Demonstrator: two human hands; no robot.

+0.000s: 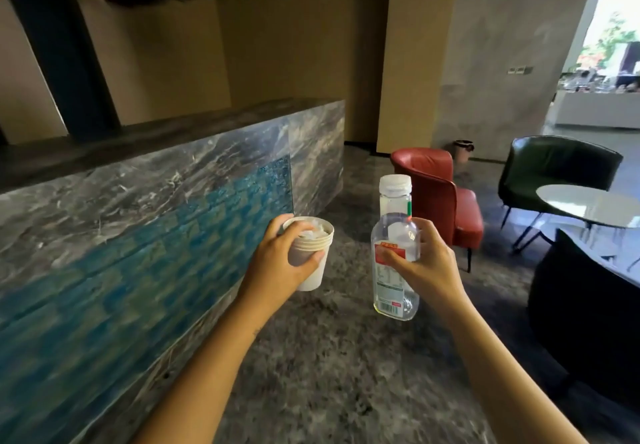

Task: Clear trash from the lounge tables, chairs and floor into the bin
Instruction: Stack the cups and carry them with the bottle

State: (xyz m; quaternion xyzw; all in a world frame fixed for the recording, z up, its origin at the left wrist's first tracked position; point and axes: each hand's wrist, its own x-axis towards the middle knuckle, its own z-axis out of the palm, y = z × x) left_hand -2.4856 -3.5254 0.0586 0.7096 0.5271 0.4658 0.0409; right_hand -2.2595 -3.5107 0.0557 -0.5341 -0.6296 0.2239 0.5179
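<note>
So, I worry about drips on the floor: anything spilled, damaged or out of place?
Nothing stands out. The left hand holds the stacked paper cups upright with crumpled paper inside; the right hand grips two bottles. No spill shows on the floor.

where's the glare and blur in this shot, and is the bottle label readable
Head view: the doorway is blown out, the round table mirrors its glare, the counter smears toward the frame edge, and the bottle label is too soft to read.

cup stack [316, 270] w/ tissue | clear bottle [390, 287] upright | bin [463, 151] by wall
</note>
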